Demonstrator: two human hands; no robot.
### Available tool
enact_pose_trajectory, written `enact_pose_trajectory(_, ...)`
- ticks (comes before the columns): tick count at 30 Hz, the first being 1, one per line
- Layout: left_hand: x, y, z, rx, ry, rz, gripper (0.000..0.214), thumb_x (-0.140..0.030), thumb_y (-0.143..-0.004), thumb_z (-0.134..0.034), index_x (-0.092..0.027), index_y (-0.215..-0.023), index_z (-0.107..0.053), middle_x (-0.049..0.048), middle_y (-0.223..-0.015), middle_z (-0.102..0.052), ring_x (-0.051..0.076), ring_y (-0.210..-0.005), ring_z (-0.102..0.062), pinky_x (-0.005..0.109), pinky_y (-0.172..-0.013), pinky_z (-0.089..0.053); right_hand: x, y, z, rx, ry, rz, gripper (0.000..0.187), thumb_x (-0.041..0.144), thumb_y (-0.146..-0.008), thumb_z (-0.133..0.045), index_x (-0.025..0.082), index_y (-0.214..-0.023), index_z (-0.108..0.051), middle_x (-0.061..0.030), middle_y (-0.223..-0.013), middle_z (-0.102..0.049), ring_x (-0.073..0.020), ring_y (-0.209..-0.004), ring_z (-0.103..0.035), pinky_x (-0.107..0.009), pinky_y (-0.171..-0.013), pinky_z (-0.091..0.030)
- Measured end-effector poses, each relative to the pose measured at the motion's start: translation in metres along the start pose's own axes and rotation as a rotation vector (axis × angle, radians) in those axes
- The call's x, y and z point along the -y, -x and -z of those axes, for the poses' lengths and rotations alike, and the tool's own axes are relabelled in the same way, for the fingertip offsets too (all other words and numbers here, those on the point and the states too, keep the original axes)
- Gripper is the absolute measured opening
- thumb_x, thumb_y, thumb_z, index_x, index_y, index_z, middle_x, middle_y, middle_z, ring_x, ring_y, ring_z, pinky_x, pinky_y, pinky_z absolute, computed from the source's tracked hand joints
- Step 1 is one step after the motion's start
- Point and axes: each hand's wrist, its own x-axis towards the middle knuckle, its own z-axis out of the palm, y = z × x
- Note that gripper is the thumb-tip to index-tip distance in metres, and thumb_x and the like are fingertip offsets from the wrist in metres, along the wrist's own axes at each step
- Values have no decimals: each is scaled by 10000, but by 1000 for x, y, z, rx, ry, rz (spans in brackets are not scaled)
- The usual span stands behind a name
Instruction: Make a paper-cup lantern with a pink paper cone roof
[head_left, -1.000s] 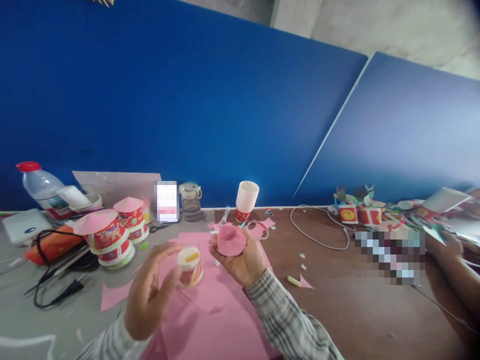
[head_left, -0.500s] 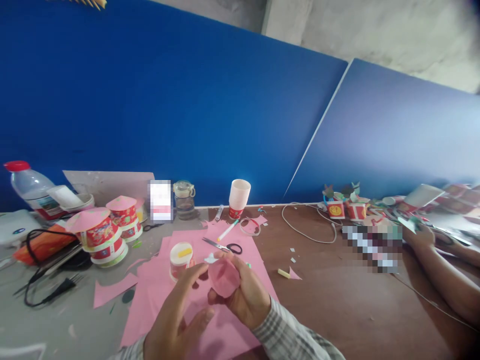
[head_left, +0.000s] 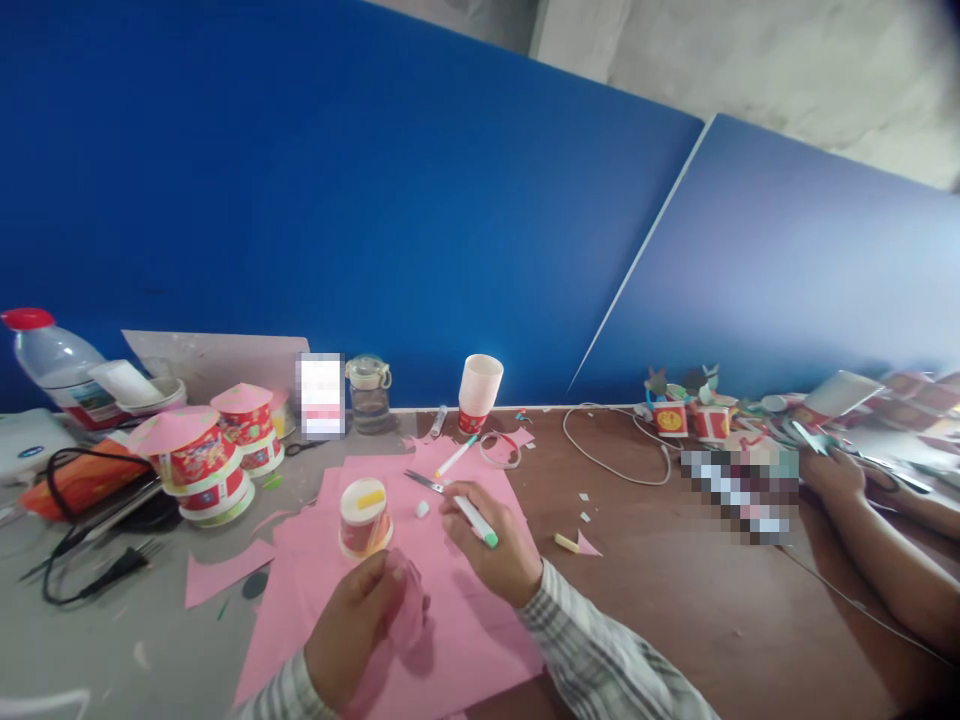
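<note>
My left hand (head_left: 358,615) pinches a small curved piece of pink paper (head_left: 407,605) above the pink sheets (head_left: 465,655). In my right hand (head_left: 491,548) is a white marker (head_left: 474,520) with a green end. Scissors (head_left: 424,482) lie just beyond that hand, which hides their handles. Left of them stands an upturned paper cup (head_left: 363,540) with a yellow piece (head_left: 370,498) on its base. A crumpled white bit (head_left: 422,509) rests between the cup and my right hand. A second marker (head_left: 456,457) lies farther back.
Stacked paper cups (head_left: 478,390) and a glass jar (head_left: 369,395) stand near the blue partition (head_left: 360,200). Cup lanterns with pink tops (head_left: 178,432), a plug (head_left: 124,575) and a bottle (head_left: 56,360) are at left. A co-worker's arms (head_left: 885,550) reach in at right.
The pink paper has passed from my right hand to my left and moved lower left. My right hand has taken hold of the green-ended marker.
</note>
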Motion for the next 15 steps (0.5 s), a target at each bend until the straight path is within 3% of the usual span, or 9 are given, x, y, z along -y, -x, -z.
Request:
enact_pose_trajectory(2,3,2,-3,28,222,169,330,-526,-435,-675,-249,-584,-576,-30,-527,-610,183,-481,-586,362,-464,-517,-10,-12,4,-55,175,92,294,248,-672,-629,274,-964,-618,-13,-816,-689,-215,-731,-630,-356,-717,-485)
enact_pose_trajectory(7,-2,9,-9,133,508,416,287,-363,-384,-771,-269,-541,-549,-11,-664,-657,212,-594,-615,413,-531,-524,-42,-35,-4,-71,232,133,342,193,-635,-653,286,-963,-633,-37,-909,-673,-272,-902,-560,-455,-898,-373)
enact_pose_trajectory(11,-2,7,-11,170,502,418,325,-335,-338,-796,-263,-586,-598,-3,-559,-647,200,-499,-604,347,-438,-502,-57,-42,-10,-24,254,166,351,228,-675,-637,300,-1019,-617,-43,-928,-655,-283,-941,-533,-466,-921,-350)
enact_pose_trajectory(15,14,0,-8,185,452,381,255,-374,-377,-773,-252,-512,-594,18,-525,-667,181,-387,-574,344,-405,-481,-62,-42,-9,45,287,210,477,292,-632,-700,316,-1094,-583,-39,-1020,-639,-303,-1043,-502,-476,-994,-291)
